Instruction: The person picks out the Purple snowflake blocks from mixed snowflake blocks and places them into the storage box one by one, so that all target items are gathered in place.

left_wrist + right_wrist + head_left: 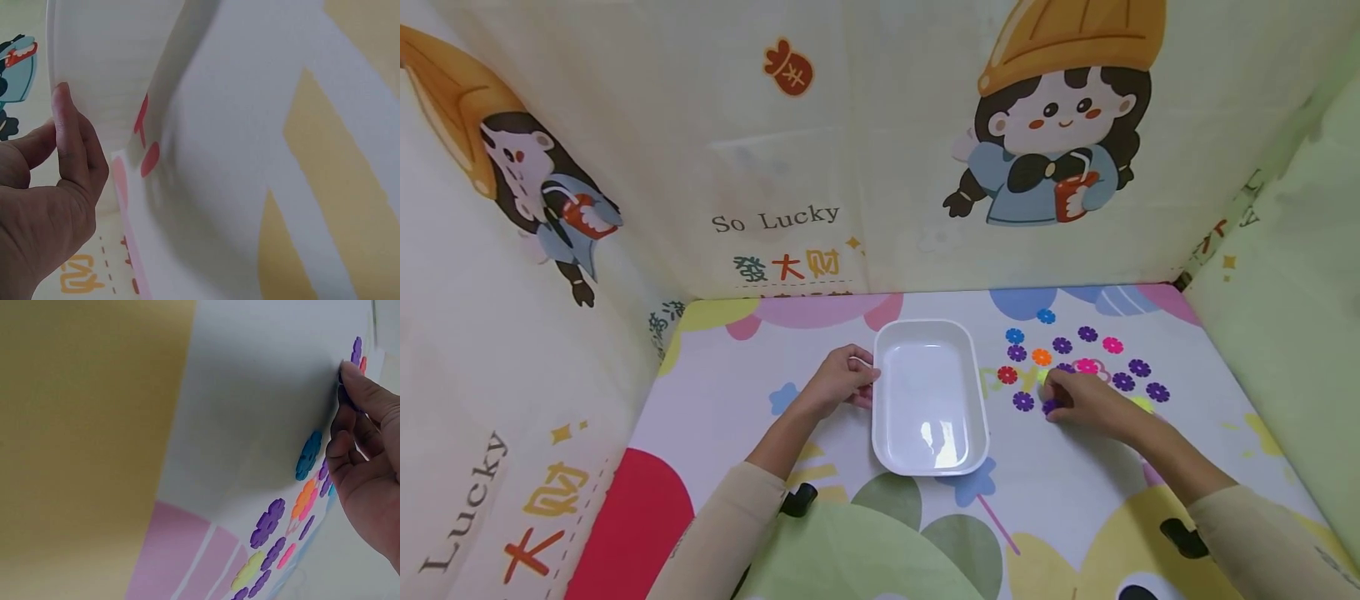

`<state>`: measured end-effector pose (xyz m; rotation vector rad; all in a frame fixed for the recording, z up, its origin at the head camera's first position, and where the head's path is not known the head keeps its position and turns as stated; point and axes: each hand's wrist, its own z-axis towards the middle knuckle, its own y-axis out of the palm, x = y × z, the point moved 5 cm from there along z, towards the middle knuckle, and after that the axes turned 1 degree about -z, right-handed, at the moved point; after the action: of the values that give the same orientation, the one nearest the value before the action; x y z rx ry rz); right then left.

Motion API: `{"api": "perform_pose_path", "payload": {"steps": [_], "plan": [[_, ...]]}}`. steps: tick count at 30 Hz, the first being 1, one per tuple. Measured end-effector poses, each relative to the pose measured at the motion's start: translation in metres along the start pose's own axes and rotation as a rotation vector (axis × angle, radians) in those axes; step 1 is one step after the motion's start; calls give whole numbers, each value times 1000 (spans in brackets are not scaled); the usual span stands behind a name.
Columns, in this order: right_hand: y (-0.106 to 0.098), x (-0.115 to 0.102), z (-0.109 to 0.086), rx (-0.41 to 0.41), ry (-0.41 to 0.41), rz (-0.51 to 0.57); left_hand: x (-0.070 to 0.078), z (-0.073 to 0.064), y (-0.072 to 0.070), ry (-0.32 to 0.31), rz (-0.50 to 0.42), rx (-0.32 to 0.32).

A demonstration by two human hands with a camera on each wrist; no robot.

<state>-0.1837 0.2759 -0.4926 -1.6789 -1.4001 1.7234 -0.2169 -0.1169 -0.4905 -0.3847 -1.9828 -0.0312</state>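
A white rectangular tray (925,392) lies on the patterned tablecloth in the head view. My left hand (838,379) pinches its left rim; in the left wrist view the fingers (70,140) press along the outside wall of the tray (106,56), with the thumb behind. Right of the tray, my right hand (1086,402) reaches down among flower-shaped plastic discs. Its thumb and index fingertips pinch a purple flower-shaped disc (1050,407), mostly hidden by the fingers. A yellow-green disc (1042,377) shows by the index finger. In the right wrist view, a blue disc (309,455) lies below the hand.
Several more discs are spread over the table right of the tray, among them a red disc (1007,375), an orange disc (1041,357) and a pink disc (1112,344). Printed cloth walls (910,183) stand behind the table and at both sides.
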Motion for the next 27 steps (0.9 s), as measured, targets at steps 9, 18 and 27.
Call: {"api": "perform_pose_path", "payload": {"steps": [9,18,27], "plan": [[-7,-3,-3,11,-4,34,0,1,0,13,-4,3],[-18,-16,4,27,-50,57,1,0,0,10,7,0],[-26,-47,16,24,-89,80,0,-1,0,3,3,-6]]}}
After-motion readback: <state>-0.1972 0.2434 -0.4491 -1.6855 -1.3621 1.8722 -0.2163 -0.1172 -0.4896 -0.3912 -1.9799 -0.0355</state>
